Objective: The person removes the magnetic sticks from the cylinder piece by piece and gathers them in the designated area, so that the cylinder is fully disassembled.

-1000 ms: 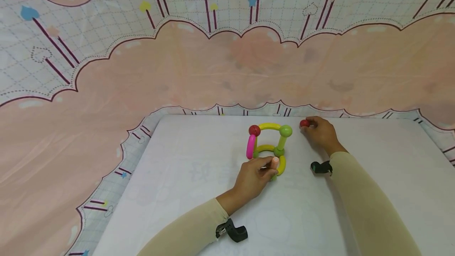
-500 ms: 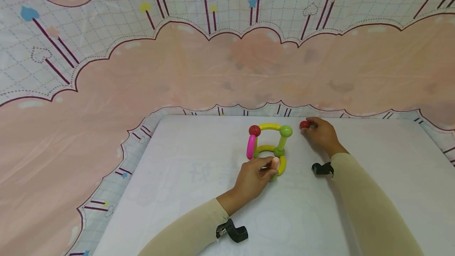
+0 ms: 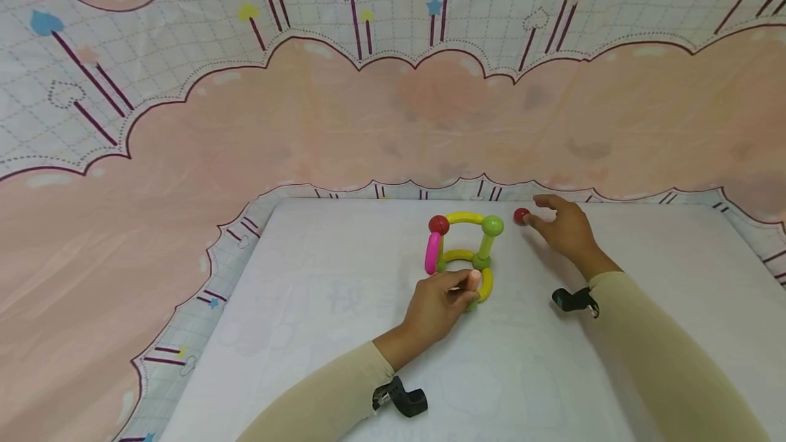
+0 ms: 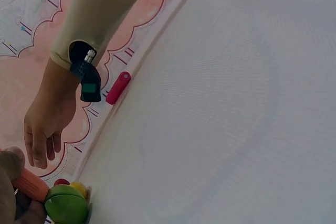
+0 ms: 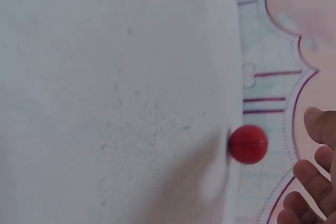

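Observation:
My left hand (image 3: 432,309) pinches an orange rod (image 4: 32,185) between thumb and fingers. The rod's end meets a green ball (image 4: 66,204) in the left wrist view. This belongs to a ball-and-rod building toy (image 3: 464,217), with curved yellow rods, a light green rod (image 3: 486,247), a pink rod (image 3: 432,253) and a red corner ball (image 3: 439,225). My hand hides part of its near side. To the right, a loose red ball (image 3: 521,216) lies on the table. Beside it is my right hand (image 3: 568,230), fingers spread and apart from the ball in the right wrist view.
A white table (image 3: 295,292) bears the toy near its far edge. A red-pink rod (image 4: 118,87) lies by the table edge in the left wrist view. Behind hangs a patterned pink cloth (image 3: 368,114). Each wrist carries a black camera (image 3: 408,401).
My right hand has let go of the red ball and drawn back to the right, its fingers opening. The ball stays almost in place. My left hand holds still on the orange rod.

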{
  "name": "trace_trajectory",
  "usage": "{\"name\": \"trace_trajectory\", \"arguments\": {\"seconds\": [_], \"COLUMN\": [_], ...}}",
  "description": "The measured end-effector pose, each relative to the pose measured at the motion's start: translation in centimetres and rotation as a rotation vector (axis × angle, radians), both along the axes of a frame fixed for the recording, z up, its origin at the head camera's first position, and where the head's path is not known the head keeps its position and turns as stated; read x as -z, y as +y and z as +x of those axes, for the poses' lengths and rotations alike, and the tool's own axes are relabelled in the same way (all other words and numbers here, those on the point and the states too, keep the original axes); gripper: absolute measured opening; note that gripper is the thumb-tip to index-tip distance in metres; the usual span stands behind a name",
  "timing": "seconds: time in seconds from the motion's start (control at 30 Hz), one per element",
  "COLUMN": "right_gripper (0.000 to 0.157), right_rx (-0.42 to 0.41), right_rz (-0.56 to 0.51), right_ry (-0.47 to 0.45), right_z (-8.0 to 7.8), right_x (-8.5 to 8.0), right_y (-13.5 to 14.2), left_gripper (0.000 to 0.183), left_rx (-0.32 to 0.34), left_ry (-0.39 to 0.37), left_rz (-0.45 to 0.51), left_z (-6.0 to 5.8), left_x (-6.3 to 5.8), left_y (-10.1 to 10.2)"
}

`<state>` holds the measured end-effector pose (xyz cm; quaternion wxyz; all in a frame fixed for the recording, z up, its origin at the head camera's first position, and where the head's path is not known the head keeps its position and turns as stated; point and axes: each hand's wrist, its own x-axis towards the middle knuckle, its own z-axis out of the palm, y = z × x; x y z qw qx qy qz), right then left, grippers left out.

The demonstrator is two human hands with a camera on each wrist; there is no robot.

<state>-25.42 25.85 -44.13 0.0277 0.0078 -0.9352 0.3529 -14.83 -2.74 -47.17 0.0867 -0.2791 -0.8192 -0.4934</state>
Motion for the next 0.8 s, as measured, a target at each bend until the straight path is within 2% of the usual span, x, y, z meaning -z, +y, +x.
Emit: {"name": "trace_trajectory", "arguments": {"seconds": [0.33, 0.6, 0.8], "right_gripper": [0.057, 0.046, 0.037], "right_rx": [-0.051, -0.111, -0.137], "right_rz": [-0.004, -0.017, -0.066], "right_ry": [0.059, 0.170, 0.214], "right_z": [3.3, 6.1, 8.1], "right_x": [-1.8, -1.9, -1.9], "right_y": [-1.3, -2.4, -3.8], "left_gripper": [0.039, 0.040, 0.040], "left_rx": [-0.008, -0.012, -0.010], "left_ry": [-0.008, -0.010, -0.007], "left_rz": [-0.005, -0.026, -0.022], "left_z": [0.0, 0.2, 0.2], "left_x": [0.0, -0.1, 0.0], "left_y": [0.0, -0.1, -0.2]}}
